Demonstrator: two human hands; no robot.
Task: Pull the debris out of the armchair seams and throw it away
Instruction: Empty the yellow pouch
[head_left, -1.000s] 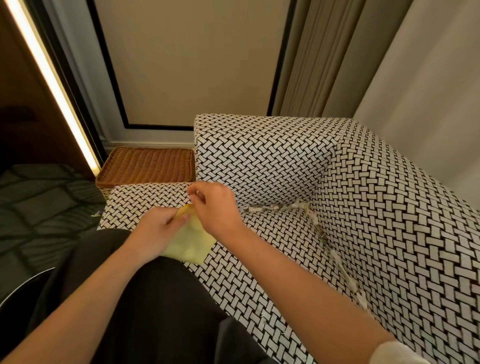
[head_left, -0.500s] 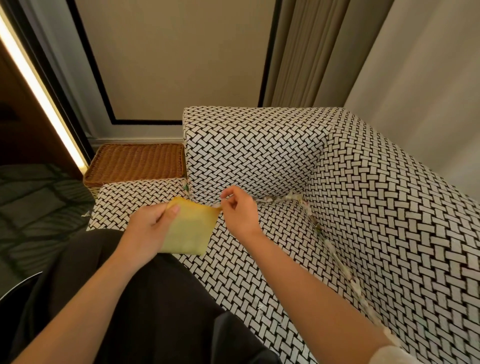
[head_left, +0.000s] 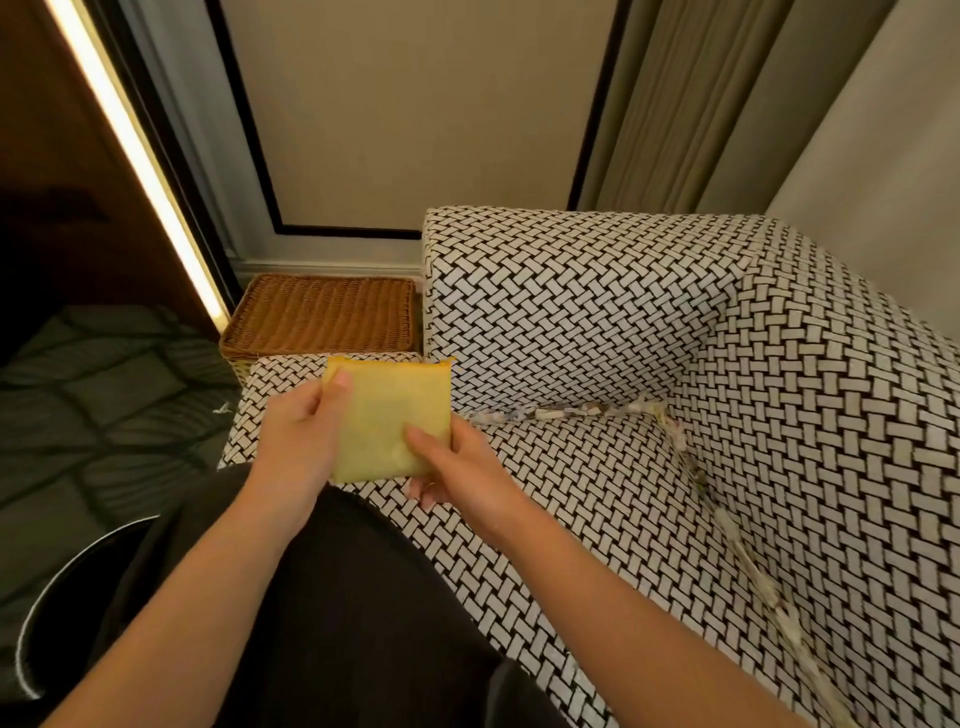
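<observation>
Right now both hands are on a square yellow cleaning cloth (head_left: 392, 421) held flat over the near-left part of the seat. The left hand (head_left: 298, 436) pinches its left edge with the thumb on top. The right hand (head_left: 457, 467) grips the lower right corner, thumb on the face and fingers underneath. Neither hand holds any debris. Step in hand looks like readying the cloth, not pulling from the seams yet. The pale paper-scrap debris (head_left: 561, 413) sits wedged in the seam of the black-and-white woven-pattern armchair (head_left: 597, 306). It runs along the foot of the far panel, turns at the far-right corner, then comes down the right seam toward the near edge. Most of the job appears undone. The next move likely calls for freeing one hand, probably the right, to reach right and far to the seam and pinch scraps out, or dragging the cloth along the line. A dark round bin with a pale rim (head_left: 78, 571) is at near left, only partly in view, likely the drop point. A brown wicker basket (head_left: 322, 317) stands far left, just beside the chair. One small scrap (head_left: 223, 409) lies on the dark patterned floor. The person's dark-trousered leg (head_left: 337, 597) lies between seat and bin. Nothing blocks the seam.
</observation>
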